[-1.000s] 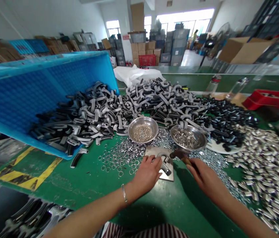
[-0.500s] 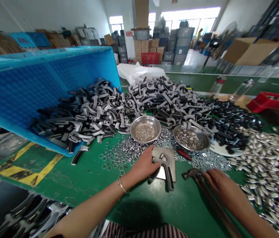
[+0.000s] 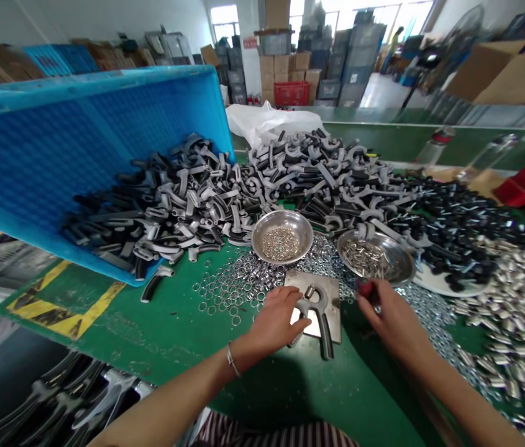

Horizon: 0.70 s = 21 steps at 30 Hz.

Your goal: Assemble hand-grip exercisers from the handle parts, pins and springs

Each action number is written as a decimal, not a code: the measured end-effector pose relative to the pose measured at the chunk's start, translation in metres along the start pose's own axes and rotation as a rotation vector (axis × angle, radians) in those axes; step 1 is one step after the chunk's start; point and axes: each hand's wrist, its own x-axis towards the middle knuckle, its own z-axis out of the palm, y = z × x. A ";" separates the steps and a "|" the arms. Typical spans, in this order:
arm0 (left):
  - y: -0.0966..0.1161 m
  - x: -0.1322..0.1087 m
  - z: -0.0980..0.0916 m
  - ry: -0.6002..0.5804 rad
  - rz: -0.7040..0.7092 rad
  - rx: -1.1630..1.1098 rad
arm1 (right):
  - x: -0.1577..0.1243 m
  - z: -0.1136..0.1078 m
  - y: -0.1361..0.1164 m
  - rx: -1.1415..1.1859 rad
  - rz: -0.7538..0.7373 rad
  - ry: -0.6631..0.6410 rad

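My left hand is closed on a forked grey metal part with black grips, which lies on a square steel plate. A small shiny cylinder sits at the part's curved hook. To the right, my right hand grips a short red tool, mostly hidden by the fingers, so its kind does not show. Under my right forearm lies a blurred hammer, largely hidden, with its handle running toward me. Loose metal rings spread left of the plate.
Beyond the plate stand a steel bowl of tiny parts and another bowl of pins. A tipped blue crate spills grey-black handles. Black knobs with screws and metal cylinders lie heaped at right.
My right hand has left the hammer, moved up and left, and taken hold of the red tool that lay by the pin bowl. My left hand stays on the forked part.
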 end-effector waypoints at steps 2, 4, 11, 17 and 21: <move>-0.004 0.001 0.001 0.023 -0.016 -0.039 | 0.003 0.002 -0.018 0.429 0.049 0.007; -0.007 0.002 0.004 0.049 -0.032 -0.066 | 0.008 0.015 -0.036 0.753 0.122 0.009; -0.013 0.004 0.009 0.075 -0.032 -0.155 | 0.015 0.062 -0.050 0.871 0.216 0.048; -0.014 0.004 0.011 0.101 -0.054 -0.176 | 0.014 0.063 -0.044 0.865 0.223 0.042; -0.013 0.002 0.013 0.116 -0.052 -0.155 | 0.010 0.065 -0.043 0.650 0.147 0.050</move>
